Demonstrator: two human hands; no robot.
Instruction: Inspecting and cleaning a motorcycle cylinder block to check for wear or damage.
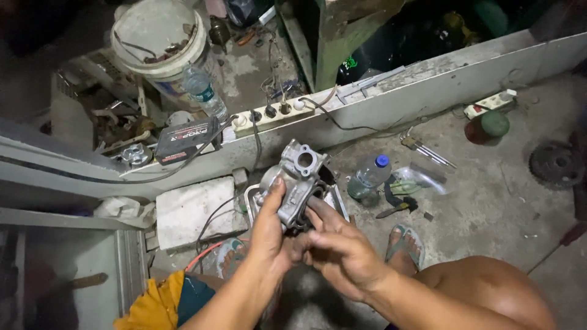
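My left hand (269, 229) grasps a grey cast-metal engine part (295, 183) from its left side, thumb pressed up along the casting, holding it in the air above the floor. My right hand (336, 247) closes on the lower right side of the same part, fingers (324, 211) laid across its dark underside. The part is tilted, its round bore and flat bolting face turned up toward the camera. It is free of any machine and carried wholly by my two hands; I judge the handling to be at an inspection or turning stage, with nothing yet fitted to the part and no tool in either hand.

Directly below the part lies a shallow metal tray (337, 205), partly hidden by my hands. Just to its left a white slab (192, 211) rests on the concrete floor (489, 201), with thin wires crossing it. To the right of the tray stand a clear plastic bottle with a blue cap (369, 177) and, near it, pliers (396, 208) and a crumpled clear bag (419, 179). My sandalled foot (403, 244) sits just beside these.

Farther out, a long pale beam (428, 91) runs across the floor, carrying a power strip (269, 113) and a black box (183, 140). A white bucket (162, 43) of scrap stands at the upper left; a second power strip (489, 102) and a dark toothed wheel (556, 162) lie at the right edge. The clutter crowds the floor around the tray.
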